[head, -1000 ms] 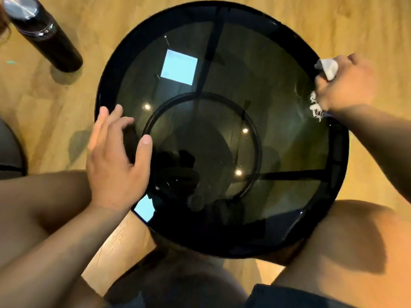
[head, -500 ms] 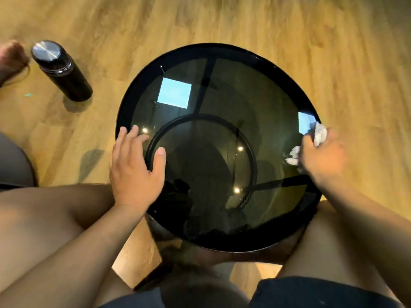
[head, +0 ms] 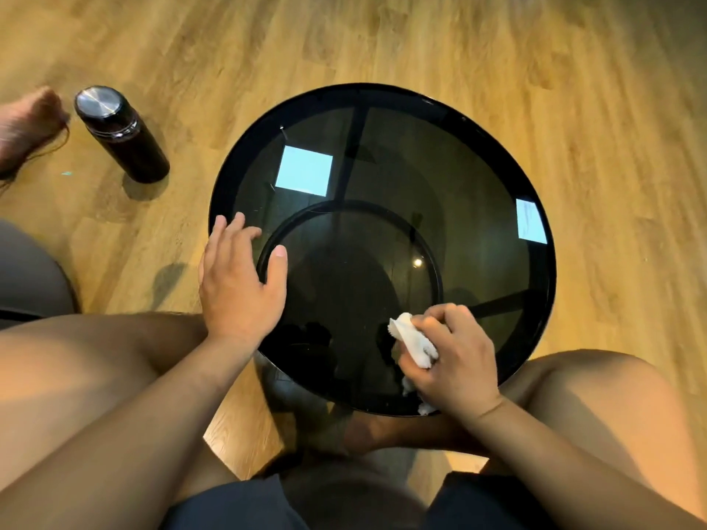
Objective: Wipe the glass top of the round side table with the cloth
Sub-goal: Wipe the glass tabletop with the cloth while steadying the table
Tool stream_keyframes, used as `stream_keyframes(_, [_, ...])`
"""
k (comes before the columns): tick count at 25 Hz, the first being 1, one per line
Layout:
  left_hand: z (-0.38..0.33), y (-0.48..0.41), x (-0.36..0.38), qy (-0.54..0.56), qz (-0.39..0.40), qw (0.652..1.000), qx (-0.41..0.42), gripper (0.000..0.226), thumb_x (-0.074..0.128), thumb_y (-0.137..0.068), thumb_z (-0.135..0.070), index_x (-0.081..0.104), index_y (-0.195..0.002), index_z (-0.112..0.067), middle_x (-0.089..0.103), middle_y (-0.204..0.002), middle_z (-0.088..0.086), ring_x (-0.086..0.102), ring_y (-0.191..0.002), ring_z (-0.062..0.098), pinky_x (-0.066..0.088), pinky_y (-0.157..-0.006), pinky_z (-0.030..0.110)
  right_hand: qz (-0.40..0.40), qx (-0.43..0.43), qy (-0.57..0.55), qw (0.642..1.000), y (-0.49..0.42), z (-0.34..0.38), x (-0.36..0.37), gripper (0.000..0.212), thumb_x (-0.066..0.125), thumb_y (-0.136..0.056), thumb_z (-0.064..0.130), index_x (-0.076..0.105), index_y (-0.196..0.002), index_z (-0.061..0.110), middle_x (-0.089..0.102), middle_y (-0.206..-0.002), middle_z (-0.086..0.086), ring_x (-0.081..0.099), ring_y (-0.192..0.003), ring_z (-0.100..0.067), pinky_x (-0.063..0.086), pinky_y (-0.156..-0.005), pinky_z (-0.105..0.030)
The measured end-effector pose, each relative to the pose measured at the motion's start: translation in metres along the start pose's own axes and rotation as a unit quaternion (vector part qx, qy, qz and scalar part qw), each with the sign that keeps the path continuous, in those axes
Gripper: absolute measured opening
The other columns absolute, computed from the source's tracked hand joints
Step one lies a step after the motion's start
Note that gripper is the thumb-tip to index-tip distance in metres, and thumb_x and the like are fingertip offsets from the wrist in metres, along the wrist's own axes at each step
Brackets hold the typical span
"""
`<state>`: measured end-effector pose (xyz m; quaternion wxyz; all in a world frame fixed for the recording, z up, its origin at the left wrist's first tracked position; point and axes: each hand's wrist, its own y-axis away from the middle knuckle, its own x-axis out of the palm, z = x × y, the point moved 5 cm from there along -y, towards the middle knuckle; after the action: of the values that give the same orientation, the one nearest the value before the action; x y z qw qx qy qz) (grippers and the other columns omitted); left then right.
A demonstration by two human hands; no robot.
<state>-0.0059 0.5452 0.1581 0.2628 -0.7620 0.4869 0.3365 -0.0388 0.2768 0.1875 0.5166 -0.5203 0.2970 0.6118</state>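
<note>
Closest in, two bare thighs [head: 95, 384] were seen flanking the round tabletop [head: 470, 177], with dark shorts [head: 245, 503] at the bottom edge. At the near rim of the glass, just right of centre, the white cloth [head: 415, 342] was bunched into a wad and pressed to the surface. Its long axis was laid diagonally, the free end pointed away and to the left toward the table's middle; a scrap of it was glimpsed under the heel of the hand at the rim. The cloth was gripped by the right hand [head: 457, 361], fingers curled over it, knuckles up, the forearm brought in from the near right across the rim.

Further out, the left hand [head: 239, 288] was laid flat on the glass at the left rim, nothing held, fingers straight and pointed away, the thumb spread toward the centre. Pale square reflections were caught in the dark glass beyond. On the wooden floor [head: 574, 89], well apart to the far left, a black bottle [head: 124, 137] with a steel cap was stood upright, a bare foot [head: 28, 124] just beside it.
</note>
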Motion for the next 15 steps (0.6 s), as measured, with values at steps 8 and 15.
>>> stream_keyframes(8, [0.002,-0.002,0.003,-0.021,0.008,1.0,0.0,0.052,0.036,-0.094,-0.051,0.053,-0.13,-0.018,0.04,-0.155,0.005,0.02,-0.151,0.021,0.022,-0.121,0.05,0.003,0.367,0.1,0.925,-0.03,-0.159,-0.052,0.052,0.039,-0.079,0.053,0.059,-0.114,0.021,0.063,-0.109,-0.015,0.059,-0.102,-0.038,0.046,-0.088,-0.04])
stream_keyframes(15, [0.003,-0.003,0.001,-0.007,0.002,1.0,0.017,0.05,0.038,-0.096,-0.048,0.053,-0.13,-0.013,0.042,-0.154,0.009,0.022,-0.15,0.024,0.023,-0.12,0.051,-0.02,0.093,0.001,0.995,-0.017,0.077,0.0,0.021,0.062,-0.068,0.035,0.069,-0.08,0.02,0.061,-0.076,-0.004,0.061,-0.068,-0.028,0.053,-0.057,-0.034])
